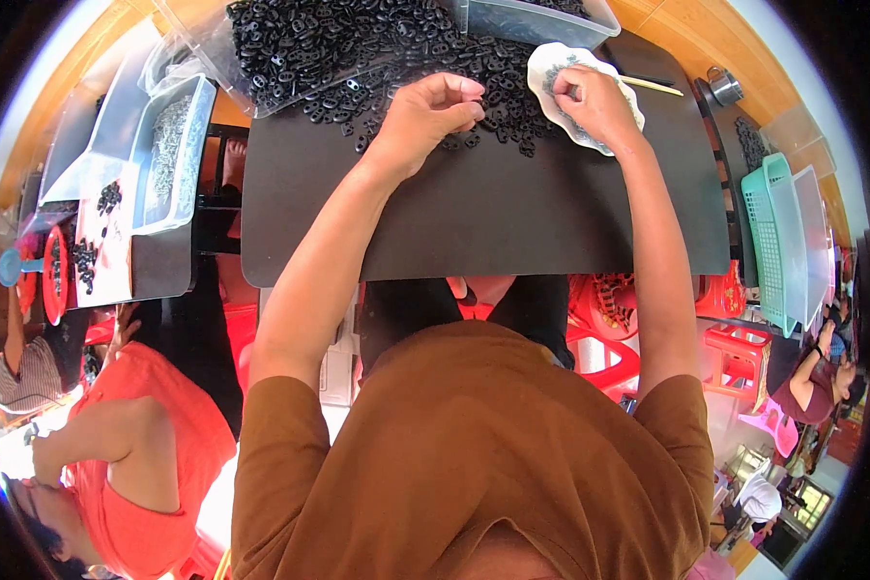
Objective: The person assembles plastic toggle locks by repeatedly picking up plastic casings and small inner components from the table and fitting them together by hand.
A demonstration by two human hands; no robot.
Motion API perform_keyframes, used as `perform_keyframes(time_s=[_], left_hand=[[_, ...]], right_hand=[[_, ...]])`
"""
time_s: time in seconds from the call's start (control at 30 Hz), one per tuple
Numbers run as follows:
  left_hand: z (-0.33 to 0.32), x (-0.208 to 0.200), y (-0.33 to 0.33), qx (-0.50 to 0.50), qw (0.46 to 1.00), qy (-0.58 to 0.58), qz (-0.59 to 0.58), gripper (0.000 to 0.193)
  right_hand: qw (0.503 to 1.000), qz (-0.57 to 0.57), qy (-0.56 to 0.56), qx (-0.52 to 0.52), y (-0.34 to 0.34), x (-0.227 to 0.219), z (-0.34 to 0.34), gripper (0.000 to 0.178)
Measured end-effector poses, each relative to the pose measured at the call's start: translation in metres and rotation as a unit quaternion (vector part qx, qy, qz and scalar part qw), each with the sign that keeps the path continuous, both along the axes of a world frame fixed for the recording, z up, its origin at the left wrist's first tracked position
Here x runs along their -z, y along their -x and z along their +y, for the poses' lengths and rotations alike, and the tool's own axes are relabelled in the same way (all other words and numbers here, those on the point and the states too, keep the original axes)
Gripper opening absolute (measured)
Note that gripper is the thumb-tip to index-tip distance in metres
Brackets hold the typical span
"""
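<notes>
My left hand (430,114) rests on the black board (483,213) at the near edge of a big heap of small black plastic rings (358,43). Its fingers are curled together, pinching at a ring; what sits between the fingertips is too small to make out. My right hand (594,101) lies in a shallow white dish (551,63) with small metal pieces, fingers bent down into it. Whether it holds a piece is hidden.
A clear bag (198,43) spills the rings at the top. A clear tub (532,19) stands behind the dish. A thin stick (652,85) lies right of the dish. A tray of metal pins (169,150) sits left. A green basket (773,237) stands right. A person in orange (135,454) sits lower left.
</notes>
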State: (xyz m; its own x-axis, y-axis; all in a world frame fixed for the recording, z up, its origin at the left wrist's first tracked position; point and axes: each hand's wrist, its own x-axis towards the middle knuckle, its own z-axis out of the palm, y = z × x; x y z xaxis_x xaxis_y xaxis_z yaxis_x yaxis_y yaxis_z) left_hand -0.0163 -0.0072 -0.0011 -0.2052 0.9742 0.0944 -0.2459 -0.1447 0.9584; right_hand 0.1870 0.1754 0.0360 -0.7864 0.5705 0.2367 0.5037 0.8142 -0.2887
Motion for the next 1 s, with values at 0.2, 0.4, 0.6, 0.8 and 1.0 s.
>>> perform_keyframes(time_s=[0.2,0.4,0.6,0.8,1.0], left_hand=[[-0.002,-0.002,-0.004,0.021,0.997,-0.01,-0.077,0.011],[-0.002,0.0,-0.001,0.023,0.998,-0.003,-0.054,0.012],[-0.004,-0.003,-0.001,0.057,0.991,-0.005,-0.117,0.013],[-0.006,-0.004,-0.002,0.054,0.993,-0.02,-0.103,0.014],[-0.005,-0.007,-0.005,0.042,0.996,0.002,-0.076,0.014]], right_hand=[[0.993,0.061,0.083,0.055,-0.006,-0.003,-0.006,0.005],[0.987,0.13,0.088,0.017,-0.019,0.013,0.01,0.011],[0.989,0.12,0.081,0.024,-0.026,0.01,0.011,0.012],[0.979,0.148,0.135,0.036,-0.028,0.016,0.014,0.01],[0.972,0.162,0.168,-0.005,-0.029,0.015,0.012,0.009]])
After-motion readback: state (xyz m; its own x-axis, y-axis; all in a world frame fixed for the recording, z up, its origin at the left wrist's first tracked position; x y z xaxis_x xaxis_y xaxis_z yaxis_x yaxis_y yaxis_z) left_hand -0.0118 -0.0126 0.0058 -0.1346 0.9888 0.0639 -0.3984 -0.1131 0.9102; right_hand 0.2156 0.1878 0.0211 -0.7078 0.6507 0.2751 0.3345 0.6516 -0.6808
